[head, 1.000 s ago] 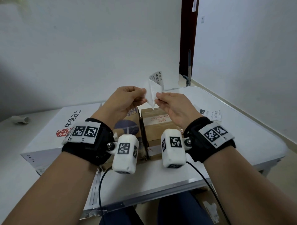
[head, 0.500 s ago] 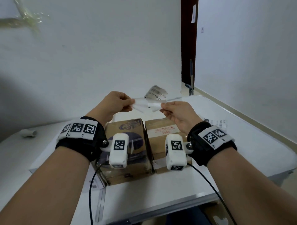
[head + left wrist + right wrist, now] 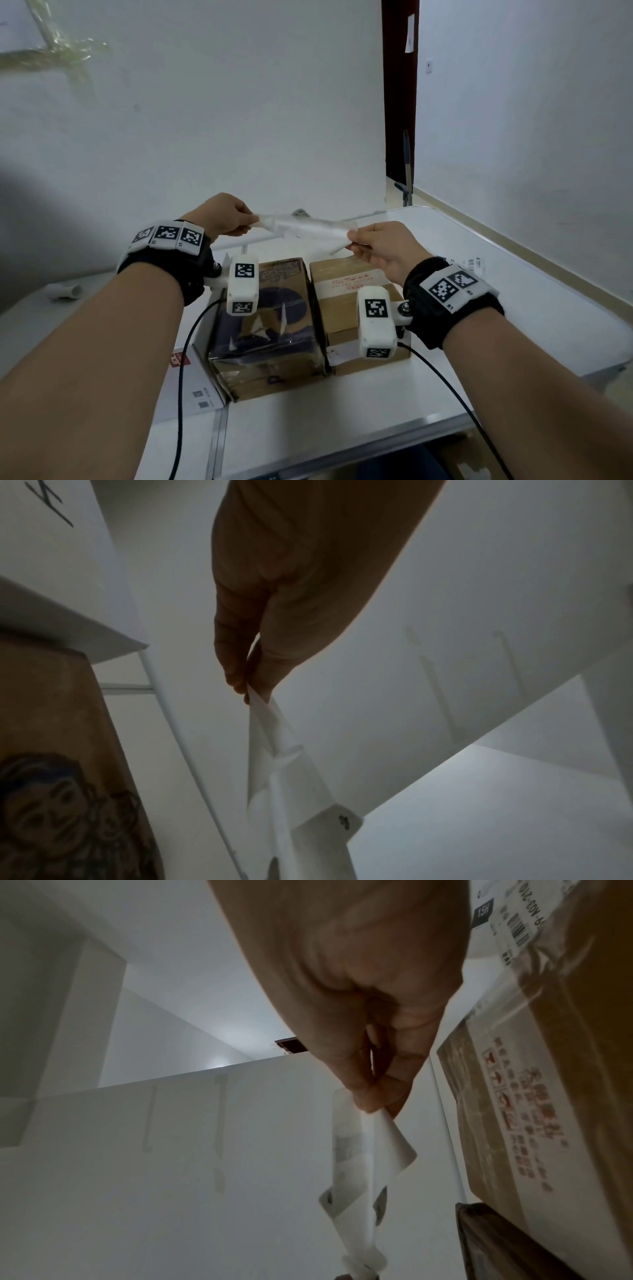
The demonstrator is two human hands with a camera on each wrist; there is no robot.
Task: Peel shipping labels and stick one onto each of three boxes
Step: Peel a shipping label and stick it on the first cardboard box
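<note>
Above the two cardboard boxes, the left hand (image 3: 219, 214) and right hand (image 3: 383, 246) stretch a shipping label (image 3: 305, 228) between them, each grip a thumb-and-finger pinch on one end of the pale sheet. Under the label, the printed brown box (image 3: 274, 329) and the plain brown box (image 3: 346, 294) stand side by side on the white bench (image 3: 513, 308). A flat white box (image 3: 191, 390) lies left of the printed box, and another label (image 3: 476, 263) lies on the bench right of the plain box.
</note>
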